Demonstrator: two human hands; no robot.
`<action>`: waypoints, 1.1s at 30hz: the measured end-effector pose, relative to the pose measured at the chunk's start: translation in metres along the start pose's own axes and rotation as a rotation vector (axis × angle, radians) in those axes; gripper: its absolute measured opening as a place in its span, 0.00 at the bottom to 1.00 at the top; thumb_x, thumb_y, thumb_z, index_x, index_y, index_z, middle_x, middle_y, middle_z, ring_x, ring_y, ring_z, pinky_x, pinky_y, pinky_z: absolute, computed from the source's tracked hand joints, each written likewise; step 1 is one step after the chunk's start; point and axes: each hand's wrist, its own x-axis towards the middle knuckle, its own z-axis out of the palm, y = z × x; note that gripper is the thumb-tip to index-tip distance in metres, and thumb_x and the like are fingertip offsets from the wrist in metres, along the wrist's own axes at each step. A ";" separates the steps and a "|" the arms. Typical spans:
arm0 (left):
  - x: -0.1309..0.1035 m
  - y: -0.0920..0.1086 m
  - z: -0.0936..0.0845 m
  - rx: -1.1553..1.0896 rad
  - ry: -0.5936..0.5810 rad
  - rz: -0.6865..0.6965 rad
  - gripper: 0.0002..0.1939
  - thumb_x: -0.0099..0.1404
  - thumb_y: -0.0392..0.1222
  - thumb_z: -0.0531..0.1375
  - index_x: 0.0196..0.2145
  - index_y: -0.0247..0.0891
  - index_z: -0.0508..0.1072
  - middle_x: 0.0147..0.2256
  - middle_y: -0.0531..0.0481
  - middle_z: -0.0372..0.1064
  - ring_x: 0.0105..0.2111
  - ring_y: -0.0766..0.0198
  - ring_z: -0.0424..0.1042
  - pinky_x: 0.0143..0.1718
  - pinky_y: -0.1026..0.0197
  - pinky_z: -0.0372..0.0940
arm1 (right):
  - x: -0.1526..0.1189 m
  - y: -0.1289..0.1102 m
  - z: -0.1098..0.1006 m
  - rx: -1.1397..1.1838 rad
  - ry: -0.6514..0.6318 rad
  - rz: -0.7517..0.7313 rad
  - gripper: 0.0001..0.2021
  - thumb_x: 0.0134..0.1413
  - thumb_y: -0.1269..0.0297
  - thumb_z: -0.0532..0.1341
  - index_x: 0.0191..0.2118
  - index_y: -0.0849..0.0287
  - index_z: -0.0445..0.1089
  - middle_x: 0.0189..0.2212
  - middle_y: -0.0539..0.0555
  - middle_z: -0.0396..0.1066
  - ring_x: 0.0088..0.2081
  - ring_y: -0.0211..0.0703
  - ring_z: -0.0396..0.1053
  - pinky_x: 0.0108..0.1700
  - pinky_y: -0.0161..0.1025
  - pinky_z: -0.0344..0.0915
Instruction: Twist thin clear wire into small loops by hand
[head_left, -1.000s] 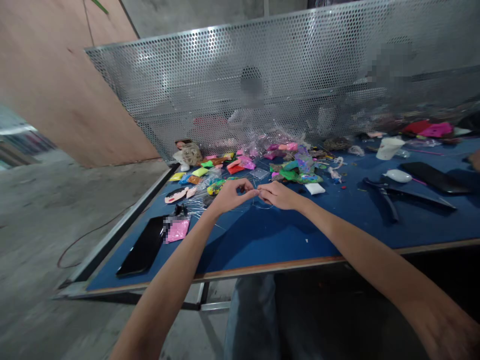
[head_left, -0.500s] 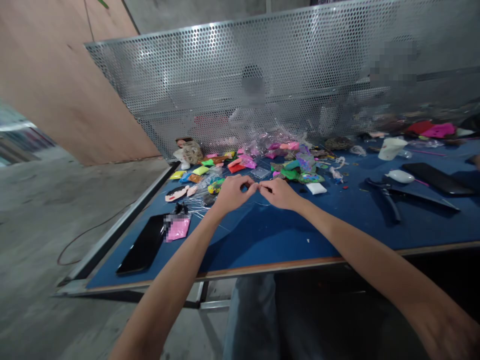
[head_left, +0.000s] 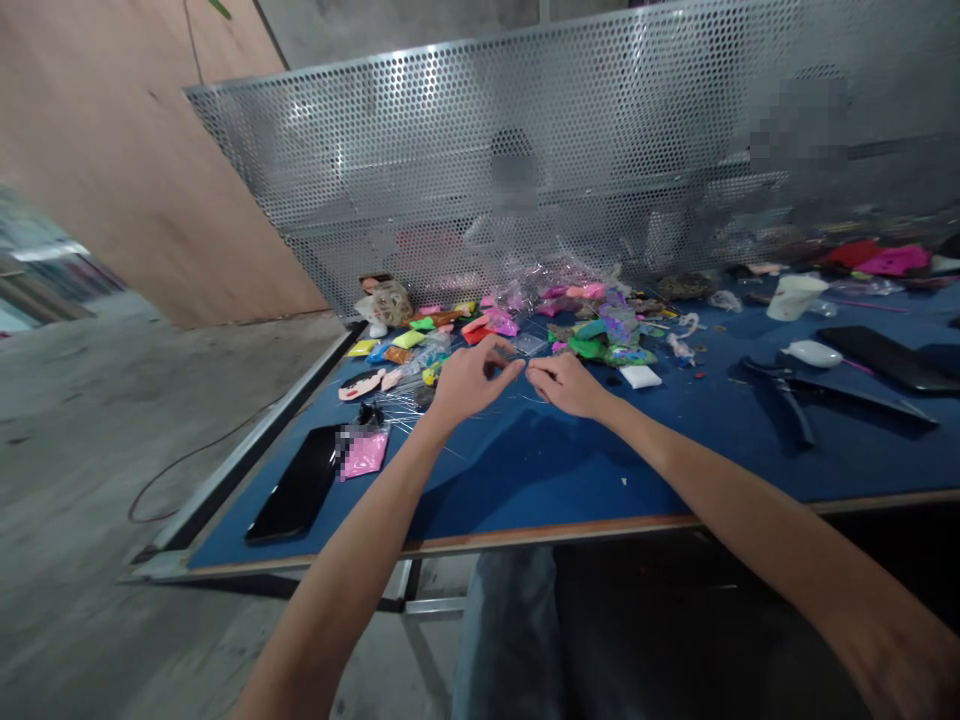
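Observation:
My left hand (head_left: 472, 380) is over the middle of the blue table, its thumb and forefinger curved with a gap between them. Close to its thumb tip, the fingers of my right hand (head_left: 568, 386) are pinched together. A thin pale strand (head_left: 531, 399) shows just under the right fingertips; its ends are hard to make out. Several thin, shiny strands (head_left: 405, 402) lie on the table left of my left hand. Behind my hands are a small clear plastic box (head_left: 529, 345) and a heap of green and blue clay (head_left: 589, 345).
Left lie a black phone (head_left: 296, 485), a pink packet (head_left: 365, 455) and a painted face cutout (head_left: 361, 384). Right are pliers (head_left: 787, 400), a white packet (head_left: 640, 377), a paper cup (head_left: 795, 298) and another phone (head_left: 889, 357). A perforated metal panel (head_left: 450, 150) stands behind.
My left thumb and forefinger have parted from their pinch, and the left forefinger has lifted. The right hand stays pinched. The whole view has shifted slightly.

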 end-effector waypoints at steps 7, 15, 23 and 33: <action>-0.001 -0.011 0.001 -0.106 0.017 0.191 0.18 0.67 0.52 0.64 0.51 0.45 0.77 0.41 0.50 0.80 0.40 0.61 0.79 0.47 0.58 0.70 | 0.003 0.004 -0.002 0.536 -0.098 0.164 0.18 0.63 0.62 0.54 0.21 0.56 0.59 0.14 0.47 0.62 0.18 0.36 0.58 0.26 0.36 0.54; -0.001 -0.005 0.004 -0.036 0.097 0.212 0.13 0.70 0.47 0.62 0.49 0.45 0.79 0.48 0.48 0.78 0.44 0.62 0.77 0.47 0.58 0.71 | 0.006 0.000 0.004 0.918 -0.096 0.459 0.18 0.58 0.64 0.56 0.18 0.55 0.54 0.13 0.43 0.49 0.15 0.32 0.49 0.31 0.37 0.62; -0.002 -0.011 0.006 0.099 0.033 0.274 0.11 0.72 0.48 0.59 0.46 0.46 0.80 0.44 0.50 0.80 0.47 0.60 0.78 0.51 0.54 0.67 | 0.007 0.002 0.007 0.798 -0.075 0.346 0.17 0.55 0.64 0.56 0.18 0.55 0.53 0.14 0.44 0.49 0.17 0.33 0.50 0.25 0.37 0.52; -0.004 -0.011 0.002 0.226 -0.085 0.345 0.13 0.75 0.46 0.55 0.48 0.48 0.79 0.48 0.50 0.79 0.48 0.60 0.77 0.49 0.52 0.61 | -0.001 -0.008 -0.005 -0.132 -0.029 0.012 0.17 0.62 0.65 0.53 0.21 0.57 0.62 0.17 0.50 0.66 0.23 0.38 0.62 0.35 0.38 0.56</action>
